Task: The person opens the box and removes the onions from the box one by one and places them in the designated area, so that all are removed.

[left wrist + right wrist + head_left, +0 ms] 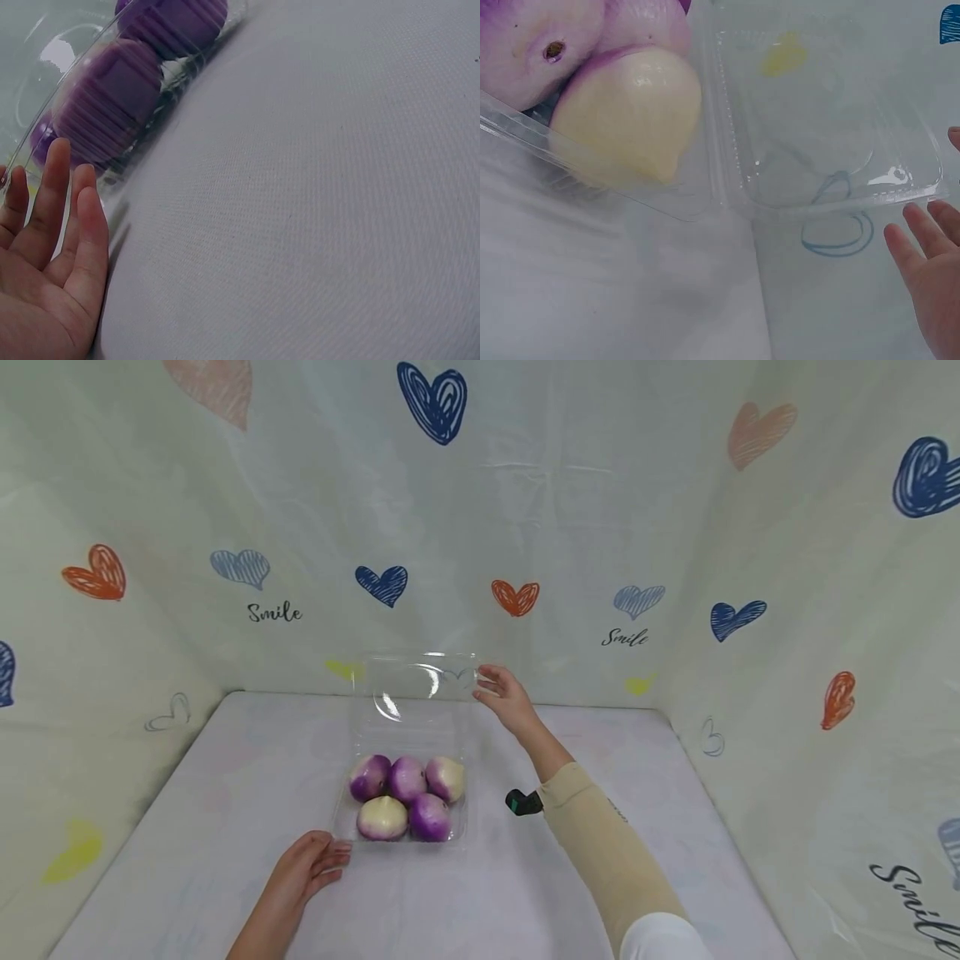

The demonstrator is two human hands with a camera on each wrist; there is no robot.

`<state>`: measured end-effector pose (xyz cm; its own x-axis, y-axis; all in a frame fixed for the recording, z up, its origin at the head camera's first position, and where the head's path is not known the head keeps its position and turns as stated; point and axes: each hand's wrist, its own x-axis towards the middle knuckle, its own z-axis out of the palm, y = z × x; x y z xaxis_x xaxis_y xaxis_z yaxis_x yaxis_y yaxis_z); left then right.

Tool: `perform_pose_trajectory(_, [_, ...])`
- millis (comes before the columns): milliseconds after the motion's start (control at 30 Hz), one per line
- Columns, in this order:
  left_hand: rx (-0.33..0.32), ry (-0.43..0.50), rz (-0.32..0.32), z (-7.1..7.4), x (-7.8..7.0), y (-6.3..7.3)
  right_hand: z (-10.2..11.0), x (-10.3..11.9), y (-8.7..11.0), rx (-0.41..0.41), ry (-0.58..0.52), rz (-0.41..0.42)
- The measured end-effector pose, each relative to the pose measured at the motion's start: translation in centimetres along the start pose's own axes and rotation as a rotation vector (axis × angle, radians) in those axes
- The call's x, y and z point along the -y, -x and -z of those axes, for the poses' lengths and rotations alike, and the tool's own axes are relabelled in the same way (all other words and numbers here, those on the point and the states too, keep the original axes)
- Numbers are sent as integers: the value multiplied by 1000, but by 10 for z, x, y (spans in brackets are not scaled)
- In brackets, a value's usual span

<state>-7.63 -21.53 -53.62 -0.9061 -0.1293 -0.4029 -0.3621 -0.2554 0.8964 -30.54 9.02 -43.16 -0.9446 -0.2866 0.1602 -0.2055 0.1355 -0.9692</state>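
Note:
Several purple-and-white turnips [408, 778] lie in the base of a clear plastic clamshell box [459, 835] on the table. Its transparent lid [408, 689] stands raised at the far side. At the lid's upper right corner is my right hand [507, 697], fingers extended against the edge; in the right wrist view a gap shows between thumb and fingertips [922, 225]. My left hand [303, 864] rests by the base's near left corner. Its loosely extended fingers [52, 180] touch or nearly touch the box wall, through which turnips [109, 97] show.
A small black object with a green mark [522, 802] is beside the right forearm, partly hidden by the sleeve. A pale cloth [480, 902] covers the table. Behind and at both sides hang curtains [555, 527] printed with hearts.

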Motion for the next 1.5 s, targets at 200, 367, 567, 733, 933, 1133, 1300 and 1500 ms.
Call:
perform_pose_trajectory(200, [5,-15,-10,-1,0,1,0,-5,1,7,33,-10])
perform_pose_trajectory(367, [7,9,-12,-1,0,1,1,-9,5,10,61,-24])
perform_pose_trajectory(567, [3,42,-3,-1,1,3,-1,-13,13,20,92,-30])
perform_pose_trajectory(733, [-2,52,7,-3,3,4,-5,-17,23,58,110,-21])
perform_pose_trajectory(933, [10,60,-5,-4,6,5,-11,-26,35,115,130,9])
perform_pose_trajectory(1133, [7,83,-21,-9,10,5,-14,-16,56,203,157,6])
perform_pose_trajectory(1300, [16,129,-29,-13,12,3,-20,-32,63,224,210,8])
perform_pose_trajectory(1500, [54,184,-86,-15,16,1,-26,-41,72,276,275,28])
